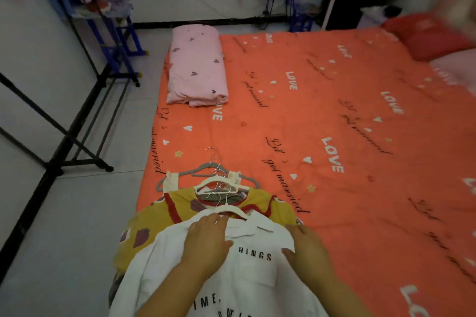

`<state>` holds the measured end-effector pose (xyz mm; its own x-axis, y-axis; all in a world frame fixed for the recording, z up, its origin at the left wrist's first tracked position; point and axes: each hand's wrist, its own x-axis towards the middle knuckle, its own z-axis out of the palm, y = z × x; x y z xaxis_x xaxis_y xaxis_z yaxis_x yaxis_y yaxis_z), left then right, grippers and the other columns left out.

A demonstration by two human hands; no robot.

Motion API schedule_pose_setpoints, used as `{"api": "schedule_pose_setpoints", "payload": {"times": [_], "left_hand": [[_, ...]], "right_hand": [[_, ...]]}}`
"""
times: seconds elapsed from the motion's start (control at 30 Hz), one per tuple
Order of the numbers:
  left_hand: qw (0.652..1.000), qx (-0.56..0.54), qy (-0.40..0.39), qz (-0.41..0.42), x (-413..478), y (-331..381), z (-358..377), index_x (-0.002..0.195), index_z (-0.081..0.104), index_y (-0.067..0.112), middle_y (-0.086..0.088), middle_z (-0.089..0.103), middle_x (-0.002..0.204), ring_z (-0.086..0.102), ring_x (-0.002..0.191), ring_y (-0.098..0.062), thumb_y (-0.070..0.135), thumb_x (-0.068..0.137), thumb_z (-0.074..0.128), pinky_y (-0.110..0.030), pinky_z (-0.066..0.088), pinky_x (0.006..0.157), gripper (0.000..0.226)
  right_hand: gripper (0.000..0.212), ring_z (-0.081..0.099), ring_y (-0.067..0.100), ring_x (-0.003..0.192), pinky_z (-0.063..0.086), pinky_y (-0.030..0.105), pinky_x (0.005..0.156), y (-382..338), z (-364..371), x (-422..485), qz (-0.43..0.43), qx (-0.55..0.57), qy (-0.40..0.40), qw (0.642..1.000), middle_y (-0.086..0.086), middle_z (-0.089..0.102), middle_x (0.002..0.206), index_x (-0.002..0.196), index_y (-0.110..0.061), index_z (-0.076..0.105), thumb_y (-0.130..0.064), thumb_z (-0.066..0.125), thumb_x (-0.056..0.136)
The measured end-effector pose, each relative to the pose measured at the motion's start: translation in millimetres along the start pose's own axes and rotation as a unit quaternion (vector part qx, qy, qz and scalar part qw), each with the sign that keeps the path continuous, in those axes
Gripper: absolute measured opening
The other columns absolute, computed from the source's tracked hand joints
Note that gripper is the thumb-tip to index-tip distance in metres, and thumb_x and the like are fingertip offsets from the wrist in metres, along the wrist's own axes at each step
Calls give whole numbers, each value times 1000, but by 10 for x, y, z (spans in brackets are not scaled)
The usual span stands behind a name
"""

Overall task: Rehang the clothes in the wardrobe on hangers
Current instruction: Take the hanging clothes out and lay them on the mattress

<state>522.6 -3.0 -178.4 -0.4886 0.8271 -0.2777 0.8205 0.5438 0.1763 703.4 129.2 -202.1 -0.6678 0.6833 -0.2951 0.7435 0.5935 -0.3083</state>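
Left hand [206, 242] & right hand [306, 247] rest flat, apart, prob. gripping nothing, on the white shirt [257, 274] on the bed [309, 110] beneath them: light, floppy, so lift by the white hanger [229, 210] just past left fingertips.

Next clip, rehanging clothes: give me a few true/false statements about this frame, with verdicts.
1. The left hand and right hand both lie flat on the white shirt. True.
2. The white shirt lies beneath the yellow garment. False: it lies on top of it.
3. A folded pink bundle sits on the orange bedspread. True.
4. The white shirt hangs on the black rack. False: it lies on the bedspread; the rack stands apart on the floor.
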Motion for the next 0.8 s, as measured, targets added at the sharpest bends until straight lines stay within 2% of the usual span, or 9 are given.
{"api": "schedule_pose_setpoints", "payload": {"times": [0.2,0.37,0.47,0.57,0.67,0.8], "left_hand": [[988,12,17,156,-315,452,-327,140,33,26,6,43,139,40,126,-17,48,91,48,-32,33,102,56],[942,36,7,334,-907,934,-349,139,34,25,4,41,140,41,125,-19,49,92,47,-33,33,100,54],[895,49,-2,443,-1474,1287,-263,136,38,24,3,46,135,44,121,-20,48,92,47,-33,36,98,50],[842,65,-27,535,-2128,1646,-161,135,39,26,3,48,131,47,117,-21,46,91,48,-33,38,94,50],[778,89,-20,622,-2819,1995,-32,134,38,27,4,46,133,46,119,-21,46,90,46,-33,36,93,48],[680,79,-33,728,-4017,2403,163,139,34,26,5,43,137,42,124,-19,49,91,46,-32,32,99,55]], "right_hand": [[57,36,18,128,30,23,102,158,-296,-1010,129,-6,85,988,-3,39,142,142,-26,34,-39,53,90],[57,38,16,127,30,24,101,118,-235,-2417,275,-30,155,949,-5,39,140,140,-28,34,-42,53,88],[57,43,17,122,36,26,98,-35,-85,-3467,375,-12,183,908,-6,45,134,139,-31,35,-44,54,87],[61,39,15,126,32,25,104,-226,104,-4510,472,-7,206,857,-7,41,139,143,-30,31,-46,53,89],[62,35,14,129,29,23,106,-497,337,-5444,553,15,239,798,-7,37,143,145,-29,26,-48,50,91],[62,36,13,128,29,22,105,-1029,687,-6713,661,27,270,699,-7,38,142,145,-29,26,-48,50,92]]}}
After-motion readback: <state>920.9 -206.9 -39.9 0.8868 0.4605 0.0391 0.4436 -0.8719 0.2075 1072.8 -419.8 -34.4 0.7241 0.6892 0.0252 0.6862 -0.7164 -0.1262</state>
